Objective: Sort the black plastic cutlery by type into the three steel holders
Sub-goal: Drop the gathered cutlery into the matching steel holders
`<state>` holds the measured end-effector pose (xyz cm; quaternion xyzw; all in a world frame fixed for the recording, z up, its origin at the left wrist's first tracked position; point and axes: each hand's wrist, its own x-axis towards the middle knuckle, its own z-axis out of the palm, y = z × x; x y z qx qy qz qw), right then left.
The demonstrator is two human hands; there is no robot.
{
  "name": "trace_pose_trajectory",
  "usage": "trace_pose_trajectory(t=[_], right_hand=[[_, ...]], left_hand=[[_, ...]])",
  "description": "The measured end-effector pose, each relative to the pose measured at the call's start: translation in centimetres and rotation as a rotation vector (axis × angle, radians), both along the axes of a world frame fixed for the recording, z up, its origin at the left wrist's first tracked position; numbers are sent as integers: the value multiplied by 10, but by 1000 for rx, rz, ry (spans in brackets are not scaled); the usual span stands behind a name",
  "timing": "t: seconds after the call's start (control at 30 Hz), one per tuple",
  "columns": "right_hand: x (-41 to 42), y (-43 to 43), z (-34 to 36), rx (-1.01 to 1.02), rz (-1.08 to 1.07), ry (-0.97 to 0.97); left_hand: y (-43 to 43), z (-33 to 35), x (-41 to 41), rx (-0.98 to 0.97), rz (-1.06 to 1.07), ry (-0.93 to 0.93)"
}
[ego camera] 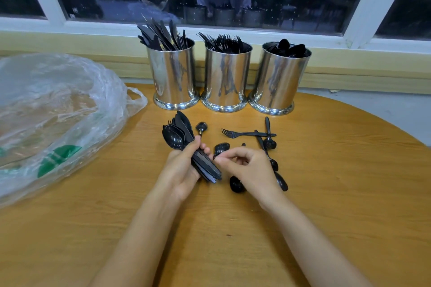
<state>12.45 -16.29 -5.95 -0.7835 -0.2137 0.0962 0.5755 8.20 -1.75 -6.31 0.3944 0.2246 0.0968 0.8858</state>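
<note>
Black plastic cutlery bundle (173,138) lay gripped in the left hand (182,170) at mid-frame, long axis slanting up-left. Just right of it, the right hand (249,168) pinched a black plastic spoon (221,148), bowl toward three shiny steel cylinder holders (225,77).

The brown wooden tabletop (326,193) has three shiny steel holders (225,77) on it. They stand close together in a row at the back. A big clear plastic bag (58,112) lies on the left. Near the middle lie a black fork (245,134) and some black spoons (281,182), a few of them crossing.
</note>
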Motion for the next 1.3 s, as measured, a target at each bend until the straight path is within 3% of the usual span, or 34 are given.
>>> trace_pose_trajectory(t=[0.23,0.5,0.63,0.77,0.97,1.3], right_hand=[[53,-51,-2,-263,-388,-140],[54,-38,-17,-668,-385,-259],[54,-37,-15,-684,-392,-287],[57,-41,-9,-544,-350,-222],[47,-44,8,-62,-190,135],[31,-33,15,444,-12,346]], left_hand=[[3,0,0,-37,25,10],[3,-2,0,-22,9,24],[2,-2,0,-19,5,28],[1,-2,1,-22,1,35],[1,-2,1,-26,-14,40],[-2,-1,0,-11,-47,34]])
